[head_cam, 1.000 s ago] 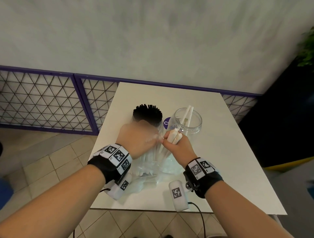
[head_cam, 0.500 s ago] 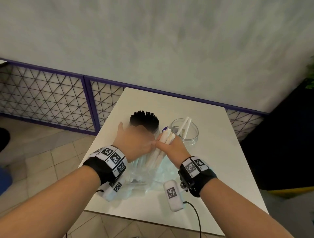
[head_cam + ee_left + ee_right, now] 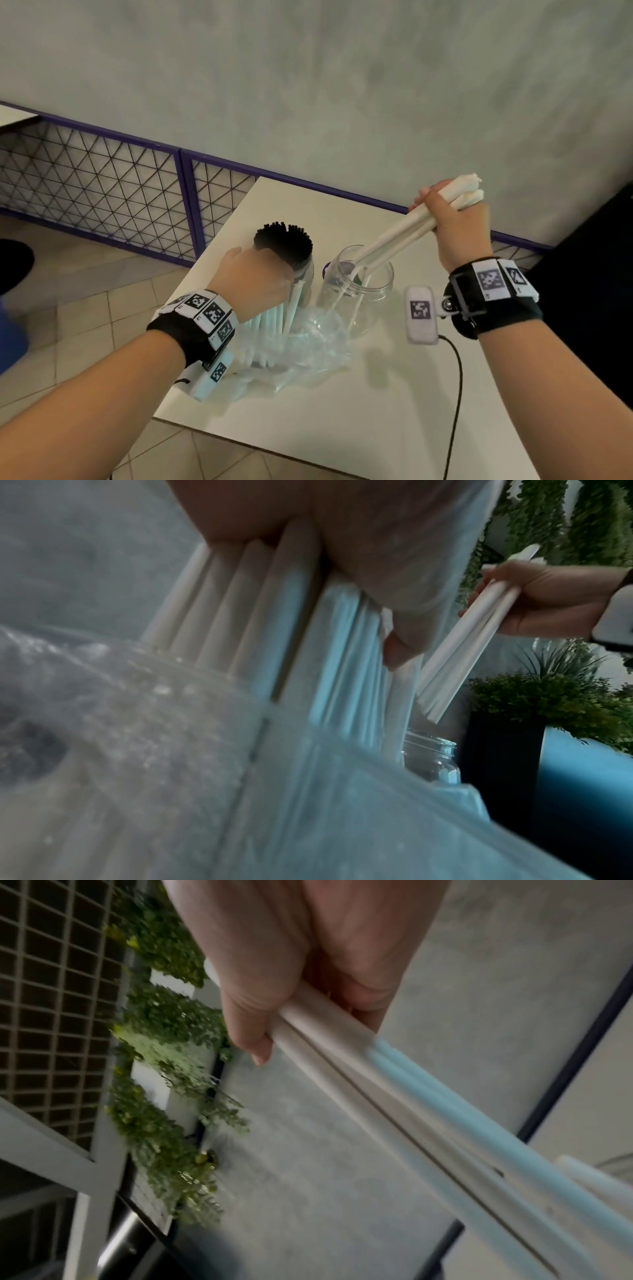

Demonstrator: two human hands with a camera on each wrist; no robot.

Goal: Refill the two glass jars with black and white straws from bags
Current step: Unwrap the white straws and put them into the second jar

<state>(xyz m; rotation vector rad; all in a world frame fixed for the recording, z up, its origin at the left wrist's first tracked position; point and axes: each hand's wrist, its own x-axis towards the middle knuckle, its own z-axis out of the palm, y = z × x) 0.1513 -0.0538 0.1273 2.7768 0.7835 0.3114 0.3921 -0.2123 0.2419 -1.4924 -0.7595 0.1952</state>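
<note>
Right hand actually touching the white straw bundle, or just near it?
Touching. In the right wrist view, the right hand has thumb and fingers curled round the white straw bundle; the head view shows the same grip above the clear jar.

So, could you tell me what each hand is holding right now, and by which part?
The right hand grips a small bunch of white straws near their upper ends; the left hand clasps the bagged white straws at their tops.

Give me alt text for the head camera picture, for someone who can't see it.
The right hand lowers a bunch of white straws into a clear jar on a white table. The left hand grips more white straws upright in a clear plastic bag, beside a jar packed with black straws.
</note>
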